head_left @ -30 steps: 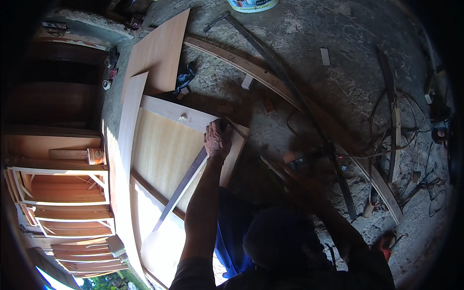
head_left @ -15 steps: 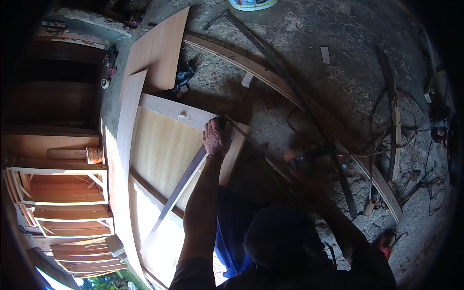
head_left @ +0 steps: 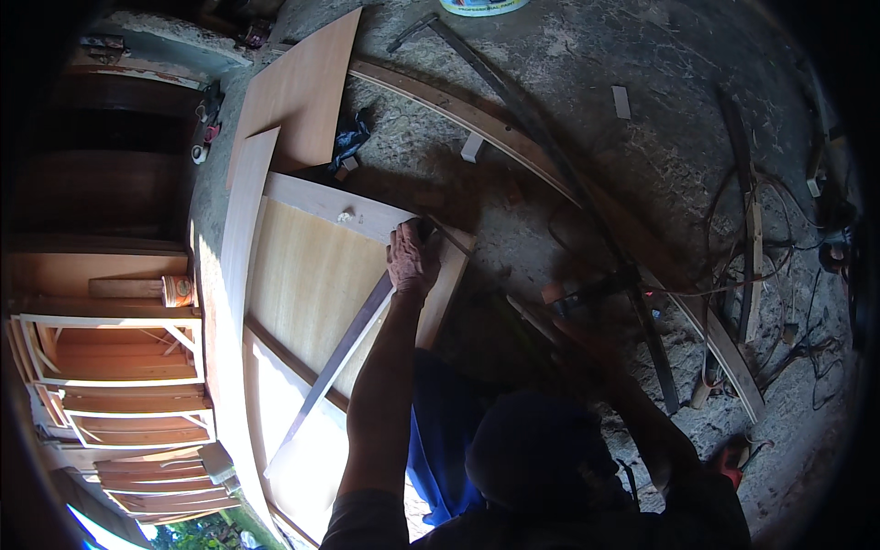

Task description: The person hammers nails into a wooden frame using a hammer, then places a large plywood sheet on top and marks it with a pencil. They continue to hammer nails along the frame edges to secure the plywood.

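Note:
My left hand is at the far right corner of a pale wooden frame panel. Its fingers curl over a dark object that I cannot make out, with a thin dark strip running past the corner. A narrow wooden rail lies slantwise across the panel below that hand. Reaching forward into deep shadow, my right hand is beside a long thin piece; its fingers are too dark to read.
A long metal bar clamp crosses a long board on the rough floor. Cables lie tangled at the right. A brown plywood sheet lies beyond the panel. Wooden frames stand at the left, and a paint bucket at the top.
My left hand stays at the panel corner, its fingers shifted slightly. My right hand and the thin piece beside it have moved a little in the shadow.

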The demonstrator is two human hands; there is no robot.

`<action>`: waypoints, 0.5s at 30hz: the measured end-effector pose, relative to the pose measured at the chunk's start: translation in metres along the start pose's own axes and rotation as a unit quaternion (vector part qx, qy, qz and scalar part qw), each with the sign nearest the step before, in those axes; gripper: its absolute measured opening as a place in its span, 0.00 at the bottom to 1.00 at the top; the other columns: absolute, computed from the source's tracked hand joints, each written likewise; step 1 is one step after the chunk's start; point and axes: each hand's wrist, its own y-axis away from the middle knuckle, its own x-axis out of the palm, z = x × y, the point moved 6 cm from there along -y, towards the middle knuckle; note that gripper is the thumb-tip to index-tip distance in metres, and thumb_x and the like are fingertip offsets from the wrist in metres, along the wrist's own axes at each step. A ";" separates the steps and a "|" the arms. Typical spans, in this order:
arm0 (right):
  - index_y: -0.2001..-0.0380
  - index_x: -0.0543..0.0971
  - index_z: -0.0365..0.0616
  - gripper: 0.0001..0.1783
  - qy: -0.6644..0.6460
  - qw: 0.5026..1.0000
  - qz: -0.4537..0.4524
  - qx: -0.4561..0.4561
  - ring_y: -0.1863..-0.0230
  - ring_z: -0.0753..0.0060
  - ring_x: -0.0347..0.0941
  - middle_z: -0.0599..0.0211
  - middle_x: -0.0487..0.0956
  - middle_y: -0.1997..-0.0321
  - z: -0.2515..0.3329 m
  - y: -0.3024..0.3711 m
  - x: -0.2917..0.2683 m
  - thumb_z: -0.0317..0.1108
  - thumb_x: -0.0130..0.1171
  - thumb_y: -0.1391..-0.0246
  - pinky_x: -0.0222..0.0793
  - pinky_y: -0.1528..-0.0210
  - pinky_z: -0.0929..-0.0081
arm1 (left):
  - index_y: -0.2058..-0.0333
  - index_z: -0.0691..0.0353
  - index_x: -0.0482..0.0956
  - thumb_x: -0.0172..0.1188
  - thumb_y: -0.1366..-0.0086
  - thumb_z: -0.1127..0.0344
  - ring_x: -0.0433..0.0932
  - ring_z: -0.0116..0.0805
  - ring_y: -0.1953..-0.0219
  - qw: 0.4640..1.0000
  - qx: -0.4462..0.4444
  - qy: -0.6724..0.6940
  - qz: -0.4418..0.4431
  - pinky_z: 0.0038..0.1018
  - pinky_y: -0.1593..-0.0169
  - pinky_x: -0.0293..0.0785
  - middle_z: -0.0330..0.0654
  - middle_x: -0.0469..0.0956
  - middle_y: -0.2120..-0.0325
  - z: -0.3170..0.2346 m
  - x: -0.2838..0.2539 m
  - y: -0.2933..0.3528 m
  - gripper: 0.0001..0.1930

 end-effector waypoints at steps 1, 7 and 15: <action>0.28 0.63 0.52 0.35 0.028 0.999 0.030 0.013 0.46 0.63 0.80 0.55 0.80 0.44 0.001 0.018 -0.010 0.35 0.59 0.37 0.75 0.44 0.65 | 0.47 0.57 0.70 0.61 0.36 0.51 0.72 0.51 0.48 1.000 -0.002 -0.004 0.002 0.47 0.45 0.68 0.47 0.76 0.54 -0.004 0.002 0.002 0.23; 0.30 0.65 0.52 0.36 -0.013 0.998 0.005 0.057 0.50 0.59 0.81 0.56 0.80 0.44 -0.035 0.028 0.009 0.39 0.64 0.40 0.73 0.42 0.62 | 0.48 0.56 0.71 0.61 0.35 0.50 0.72 0.50 0.48 1.000 0.005 0.008 -0.018 0.47 0.45 0.68 0.47 0.76 0.54 -0.008 0.001 0.004 0.23; 0.34 0.70 0.50 0.32 0.011 0.995 -0.082 -0.055 0.53 0.54 0.81 0.54 0.82 0.52 -0.005 0.016 -0.001 0.42 0.64 0.41 0.75 0.50 0.63 | 0.48 0.56 0.71 0.60 0.35 0.51 0.72 0.50 0.47 1.000 0.000 0.003 -0.006 0.47 0.45 0.67 0.46 0.75 0.53 -0.001 -0.001 0.003 0.22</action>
